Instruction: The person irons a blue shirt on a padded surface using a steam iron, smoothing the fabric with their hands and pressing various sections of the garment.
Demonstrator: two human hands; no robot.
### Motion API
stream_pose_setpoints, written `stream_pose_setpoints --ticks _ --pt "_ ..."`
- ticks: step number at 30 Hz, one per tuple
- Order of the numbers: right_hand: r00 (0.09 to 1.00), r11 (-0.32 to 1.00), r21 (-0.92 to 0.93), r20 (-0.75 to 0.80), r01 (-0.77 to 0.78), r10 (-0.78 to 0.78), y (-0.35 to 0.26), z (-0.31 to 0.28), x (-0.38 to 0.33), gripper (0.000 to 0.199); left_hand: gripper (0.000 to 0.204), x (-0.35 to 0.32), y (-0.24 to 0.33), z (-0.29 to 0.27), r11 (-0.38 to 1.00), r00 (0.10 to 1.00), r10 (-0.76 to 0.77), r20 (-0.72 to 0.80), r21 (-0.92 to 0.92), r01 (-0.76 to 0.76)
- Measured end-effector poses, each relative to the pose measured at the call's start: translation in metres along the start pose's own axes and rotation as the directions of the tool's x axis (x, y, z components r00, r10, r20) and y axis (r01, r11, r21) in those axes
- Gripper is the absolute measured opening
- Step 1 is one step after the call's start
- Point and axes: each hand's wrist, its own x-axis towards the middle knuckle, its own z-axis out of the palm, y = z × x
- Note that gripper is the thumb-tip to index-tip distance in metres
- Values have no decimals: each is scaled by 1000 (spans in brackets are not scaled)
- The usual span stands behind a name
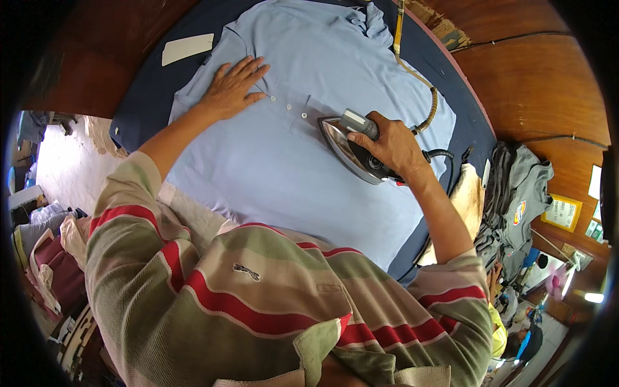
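A dark blue padded board (138,103) bears a pale rectangular card (187,48) near its far left corner. Behind the board runs a brown wooden wall (541,84). To the right a pile of grey garments (516,200) hangs just beside the board's edge, one with a round coloured patch. A yellow framed notice (562,213) is fixed to the wall near them. At the left, heaped cloths in maroon and white (45,264) lie on the floor.
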Motion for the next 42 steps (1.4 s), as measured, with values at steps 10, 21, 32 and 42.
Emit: stream_pose_setpoints --ticks 10,21,32,42 --pt "993 996 -65 102 63 -56 -9 8 -16 55 57 2 -20 -9 995 985 -9 172 96 -8" --pt "991 991 -64 70 116 -111 -14 10 -21 53 58 -7 -17 -9 983 982 41 -183 184 -7" --pt "998 996 55 -3 63 -63 -11 3 -25 51 44 -38 93 -26 -565 417 -548 725 -688 455" --pt "994 995 21 -64 96 -94 -16 7 -18 51 12 -2 73 4 -436 328 -739 588 -790 431"
